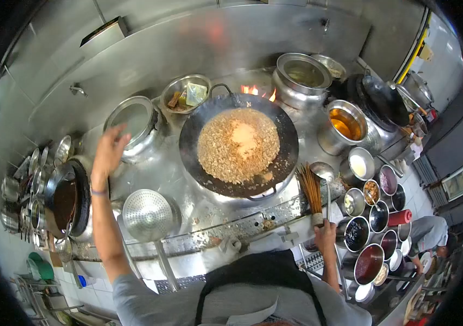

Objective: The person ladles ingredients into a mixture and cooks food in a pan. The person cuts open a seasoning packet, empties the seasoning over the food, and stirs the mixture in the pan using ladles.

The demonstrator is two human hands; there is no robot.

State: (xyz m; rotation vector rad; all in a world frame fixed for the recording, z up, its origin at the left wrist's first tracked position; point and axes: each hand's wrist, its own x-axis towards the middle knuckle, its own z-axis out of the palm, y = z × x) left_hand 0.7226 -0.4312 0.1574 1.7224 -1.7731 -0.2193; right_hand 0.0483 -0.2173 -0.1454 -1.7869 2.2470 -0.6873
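My left hand (pixel 113 145) is raised with its fingers apart and nothing in it, in front of the lidded metal pot (pixel 136 120) at the left. My right hand (pixel 326 237) is closed round the handle of a ladle (pixel 322 171), whose bowl points away from me. Beside that handle is a bundle of thin brown sticks (pixel 310 190), its bound end close to my fingers. In the middle, a large black wok (pixel 193 130) holds chopped, light brown food in bubbling liquid, with a pale orange patch (pixel 245 137) on top.
Flames (pixel 253 91) rise behind the wok. A perforated strimmer (pixel 147 215) lies front left. Pots, including one of orange liquid (pixel 345 125), and several bowls of ingredients stand at the right. Another dark wok (pixel 63 201) is at the left. A person (pixel 429 233) is at the far right.
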